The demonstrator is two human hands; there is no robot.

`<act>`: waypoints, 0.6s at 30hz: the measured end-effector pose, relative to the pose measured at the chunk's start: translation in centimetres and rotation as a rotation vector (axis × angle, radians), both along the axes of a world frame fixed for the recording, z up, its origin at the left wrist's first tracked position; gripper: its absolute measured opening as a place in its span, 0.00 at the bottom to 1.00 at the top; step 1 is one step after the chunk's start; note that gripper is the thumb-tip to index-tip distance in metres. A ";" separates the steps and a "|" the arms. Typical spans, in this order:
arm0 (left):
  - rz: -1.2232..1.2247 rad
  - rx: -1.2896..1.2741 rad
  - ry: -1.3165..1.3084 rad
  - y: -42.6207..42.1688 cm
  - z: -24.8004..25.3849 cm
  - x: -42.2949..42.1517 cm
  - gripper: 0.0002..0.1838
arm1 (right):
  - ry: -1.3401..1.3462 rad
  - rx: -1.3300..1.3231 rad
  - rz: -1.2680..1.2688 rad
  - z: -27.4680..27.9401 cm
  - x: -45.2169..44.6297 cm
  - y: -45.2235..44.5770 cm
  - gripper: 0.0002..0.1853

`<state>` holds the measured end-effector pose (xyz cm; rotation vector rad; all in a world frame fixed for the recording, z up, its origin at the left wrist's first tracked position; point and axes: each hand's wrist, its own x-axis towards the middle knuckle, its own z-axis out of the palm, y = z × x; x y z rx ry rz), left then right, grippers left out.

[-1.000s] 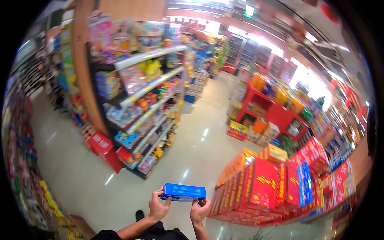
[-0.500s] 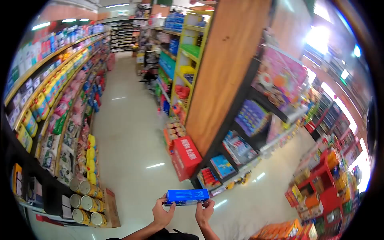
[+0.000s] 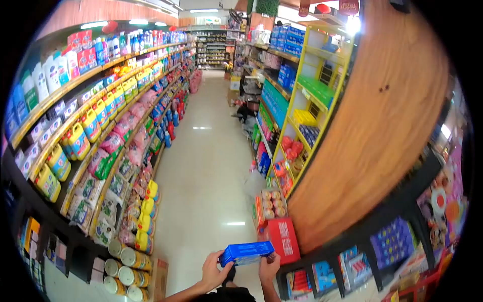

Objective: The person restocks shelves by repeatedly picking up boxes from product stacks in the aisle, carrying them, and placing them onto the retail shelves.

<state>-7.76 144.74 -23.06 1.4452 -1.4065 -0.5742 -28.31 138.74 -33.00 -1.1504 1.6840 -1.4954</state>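
Observation:
A blue rectangular box [image 3: 247, 251] is held level in front of my body, low in the view. My left hand [image 3: 215, 270] grips its left end, thumb on the near side. My right hand [image 3: 269, 267] has its fingers closed on the right end. The print on the box is too small to read. Beyond it on the floor, to the right, stands a red carton [image 3: 283, 239] with white lettering.
An aisle floor [image 3: 201, 166] runs ahead. Shelves on the left carry yellow jugs [image 3: 78, 141]; stacked cans [image 3: 132, 258] stand low down. A wooden panel [image 3: 375, 116] and a yellow rack [image 3: 307, 105] line the right side.
My view has swung left, so the aisle now lies nearer the middle. The box remains in both hands and is now slightly tilted, with its left end and near side showing more.

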 end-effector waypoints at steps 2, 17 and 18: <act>0.027 0.026 0.005 -5.5 0.2 1.2 0.27 | 0.049 -0.020 0.052 1.8 1.0 -6.6 0.19; 0.308 0.069 0.218 -35.4 -4.3 12.1 0.29 | 0.211 -0.045 0.339 6.2 14.9 -40.4 0.19; 0.322 0.057 0.203 -38.0 -4.8 13.2 0.29 | 0.222 -0.037 0.336 6.4 16.2 -42.8 0.19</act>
